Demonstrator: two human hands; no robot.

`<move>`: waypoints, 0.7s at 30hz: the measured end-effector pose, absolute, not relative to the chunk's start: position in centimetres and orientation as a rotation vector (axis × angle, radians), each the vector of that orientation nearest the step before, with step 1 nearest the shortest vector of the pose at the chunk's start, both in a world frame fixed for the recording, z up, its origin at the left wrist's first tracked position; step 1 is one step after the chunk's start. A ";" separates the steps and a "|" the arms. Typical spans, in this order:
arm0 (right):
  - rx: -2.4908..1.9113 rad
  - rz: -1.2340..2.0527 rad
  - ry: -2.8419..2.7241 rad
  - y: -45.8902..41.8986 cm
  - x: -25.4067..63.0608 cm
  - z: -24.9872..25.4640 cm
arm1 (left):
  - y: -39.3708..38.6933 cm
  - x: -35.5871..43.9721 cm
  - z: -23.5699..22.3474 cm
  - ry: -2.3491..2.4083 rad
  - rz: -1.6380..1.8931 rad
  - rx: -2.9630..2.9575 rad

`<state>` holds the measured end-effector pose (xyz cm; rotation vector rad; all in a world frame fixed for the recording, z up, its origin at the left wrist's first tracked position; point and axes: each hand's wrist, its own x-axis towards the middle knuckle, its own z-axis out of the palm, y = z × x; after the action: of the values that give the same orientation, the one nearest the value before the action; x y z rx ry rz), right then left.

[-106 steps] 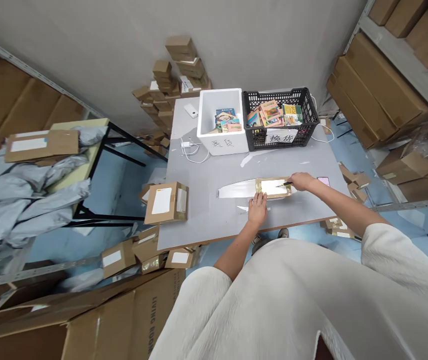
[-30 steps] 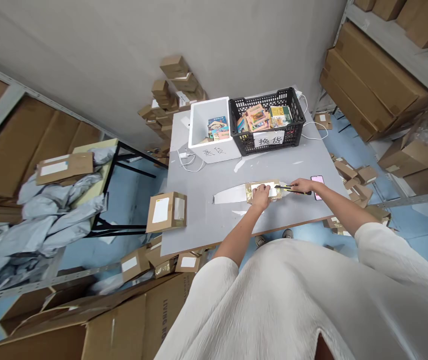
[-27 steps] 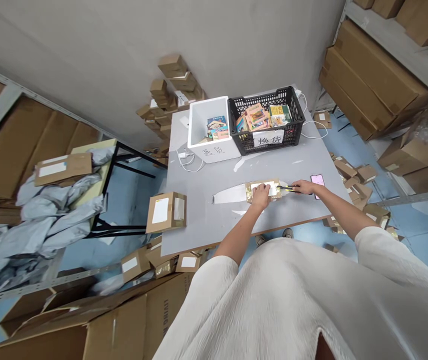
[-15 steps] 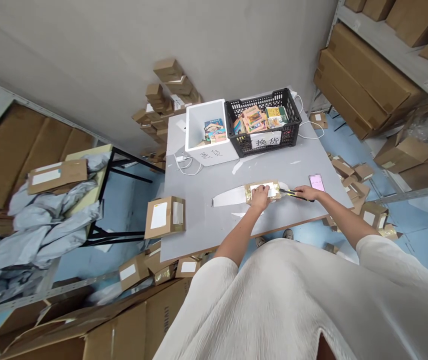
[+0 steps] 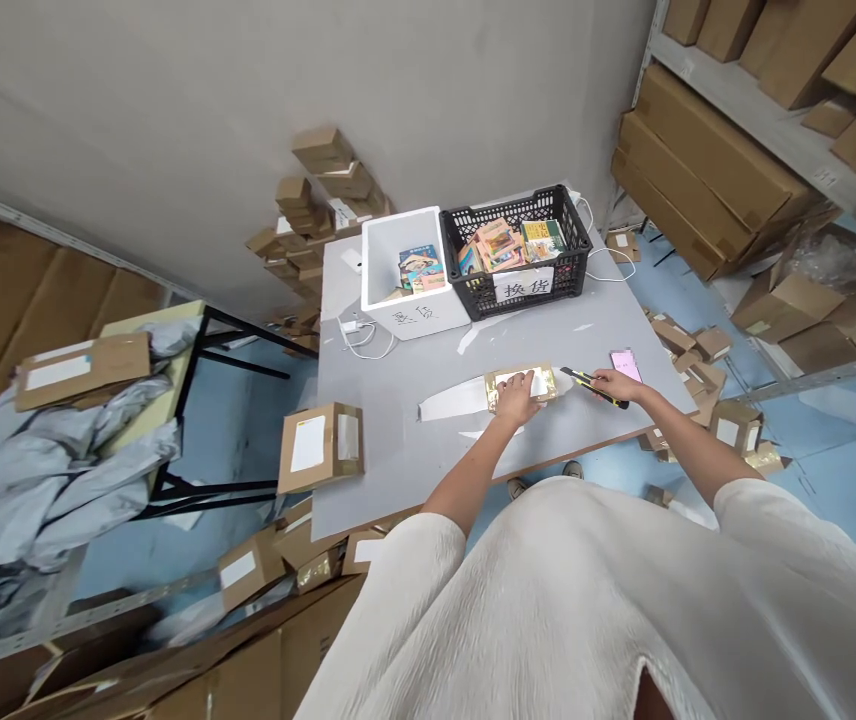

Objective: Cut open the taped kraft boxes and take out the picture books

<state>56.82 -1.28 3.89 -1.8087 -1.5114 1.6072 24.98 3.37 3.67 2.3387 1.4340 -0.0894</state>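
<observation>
A small cardboard box (image 5: 546, 381) with shiny tape and a white label lies on the grey table near its front edge. My left hand (image 5: 516, 398) rests over the box's top, gripping it with bent fingers. To its right, my right hand (image 5: 614, 384) is closed around a black and yellow utility knife (image 5: 579, 378). The knife's tip points left, just off the box's right end. Beneath the box, a long whitish strip (image 5: 452, 402) sticks out on the left. Beyond my right hand lies a phone (image 5: 624, 364) with a pink screen.
A white foam box (image 5: 428, 317) and a black plastic crate (image 5: 518, 303), both holding books, stand at the table's back. Another carton (image 5: 321, 447) sits at the left edge. Cartons lie around the table (image 5: 390, 440); grey parcels (image 5: 98, 510) pile on the left.
The knife has drawn slightly away from the box's right end and turned a little. My left hand stays on the box. The whole view has shifted a little.
</observation>
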 end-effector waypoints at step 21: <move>-1.991 0.663 -2.259 -2.4 52.0 3.4 | 5.0 25.0 1.2 1.507 0.087 2.414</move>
<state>51.95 -2.37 3.43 -1.9911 -2.2586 0.6633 24.95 5.02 1.24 2.4135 1.5073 0.0871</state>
